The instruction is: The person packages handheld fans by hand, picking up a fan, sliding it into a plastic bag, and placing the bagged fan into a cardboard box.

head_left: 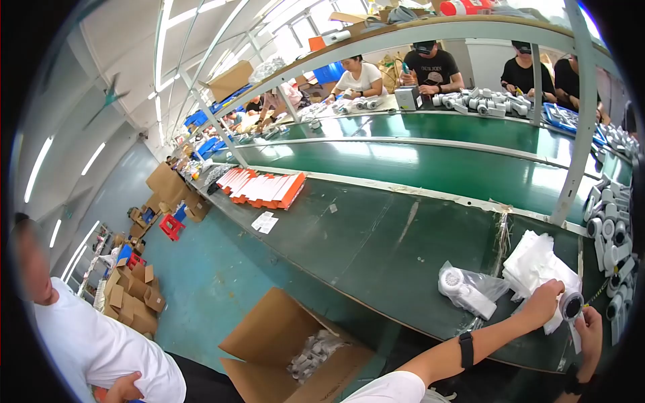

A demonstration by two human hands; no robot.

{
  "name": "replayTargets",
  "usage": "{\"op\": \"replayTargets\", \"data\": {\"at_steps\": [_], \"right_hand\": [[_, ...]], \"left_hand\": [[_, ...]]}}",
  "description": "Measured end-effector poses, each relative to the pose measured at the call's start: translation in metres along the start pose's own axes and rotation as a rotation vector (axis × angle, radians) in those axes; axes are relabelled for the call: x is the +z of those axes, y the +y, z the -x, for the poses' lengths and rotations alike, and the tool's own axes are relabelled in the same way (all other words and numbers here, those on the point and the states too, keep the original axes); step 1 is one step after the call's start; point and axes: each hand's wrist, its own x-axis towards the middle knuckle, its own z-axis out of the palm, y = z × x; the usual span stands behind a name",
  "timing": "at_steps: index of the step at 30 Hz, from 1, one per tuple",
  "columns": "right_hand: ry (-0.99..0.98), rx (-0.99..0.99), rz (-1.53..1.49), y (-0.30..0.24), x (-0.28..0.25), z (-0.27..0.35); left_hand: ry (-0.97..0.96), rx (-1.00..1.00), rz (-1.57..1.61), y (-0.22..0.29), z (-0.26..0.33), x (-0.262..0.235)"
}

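My left hand (545,300) grips a small white round device with a black front (572,305), partly wrapped in a thin white plastic bag, at the right end of the dark green bench (376,248). My right hand (592,330) sits just below it, pinching the bag's hanging end. A black band circles my left forearm. A loose stack of the same white bags (532,260) lies just behind my hands. To their left lies another white device, sealed in a clear bag (465,289).
Several unbagged white devices (610,247) line the bench's right end. An open cardboard box with bagged devices (295,350) stands on the floor below. Orange-and-white flat cartons (265,189) lie farther left. A person in white (87,342) sits at my left; others work across the green conveyor (430,164).
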Motion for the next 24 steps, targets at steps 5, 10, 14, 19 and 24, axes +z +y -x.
{"op": "replayTargets", "data": {"at_steps": [5,10,14,19,24], "right_hand": [[-0.131,0.049,-0.002,0.001,0.002,-0.005],[-0.088,0.055,0.026,0.005,0.005,-0.011],[-0.057,0.064,0.017,0.024,-0.006,-0.019],[-0.025,0.071,0.036,0.035,-0.008,-0.026],[0.005,0.007,0.006,0.065,-0.015,-0.027]], "left_hand": [[0.017,0.007,-0.026,-0.008,0.0,0.003],[0.079,0.026,-0.02,-0.012,-0.001,0.001],[0.096,0.026,-0.034,-0.011,-0.005,-0.002],[0.096,0.047,-0.02,-0.019,-0.009,0.001],[0.084,0.057,-0.042,-0.024,-0.009,0.0]]}}
